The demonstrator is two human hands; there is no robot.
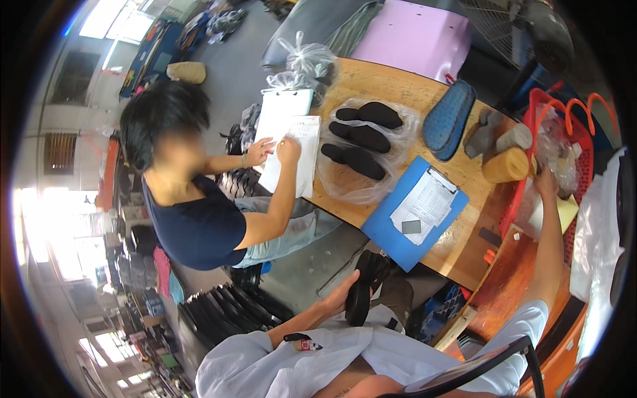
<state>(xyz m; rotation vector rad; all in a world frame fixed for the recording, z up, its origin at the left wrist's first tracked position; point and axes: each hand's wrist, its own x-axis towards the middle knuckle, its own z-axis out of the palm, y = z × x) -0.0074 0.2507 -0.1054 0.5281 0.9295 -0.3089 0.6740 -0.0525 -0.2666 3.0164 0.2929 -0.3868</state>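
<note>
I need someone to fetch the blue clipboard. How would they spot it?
On the wooden table, look at the near edge, right of the black insoles in clear bags. The blue clipboard overhangs that edge, holding a printed sheet; the other clipboard is white and lies under a co-worker's hands.

On the wooden table [458, 249], the clipboard [415, 212] lies at the centre. The bagged soles [361, 142] lie at ten o'clock from it, the brush [449, 119] at one o'clock, the basket [564, 142] at three o'clock. A second clipboard [282, 109] lies beyond the soles, under another person's hands [275, 149].
</note>
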